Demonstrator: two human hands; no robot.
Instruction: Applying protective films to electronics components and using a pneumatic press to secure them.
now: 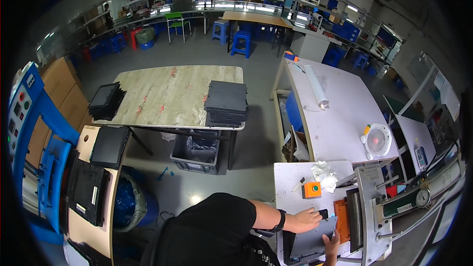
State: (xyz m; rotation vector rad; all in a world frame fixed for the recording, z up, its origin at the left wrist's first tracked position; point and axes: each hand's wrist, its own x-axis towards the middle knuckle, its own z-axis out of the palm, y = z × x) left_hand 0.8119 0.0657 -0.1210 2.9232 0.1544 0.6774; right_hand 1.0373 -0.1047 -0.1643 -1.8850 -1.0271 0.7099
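At the lower right, a dark grey flat panel (310, 242) lies tilted at the white bench. My left hand (306, 220), with a black band at its wrist, is closed above the panel's far edge. A small black object (323, 214) sticks out from its fingers; its kind is unclear. My right hand (332, 243) grips the panel's right edge, thumb on top. Beside the panel stands a press with an orange-brown fixture (342, 219) and a dark upright plate (354, 220).
An orange box with a green button (312, 190) and crumpled white cloth (324, 175) lie on the bench. A white fan (377, 141) stands on the table beyond. Stacked black panels (225, 99) sit on the wood-look table; a blue machine (37, 133) stands at far left.
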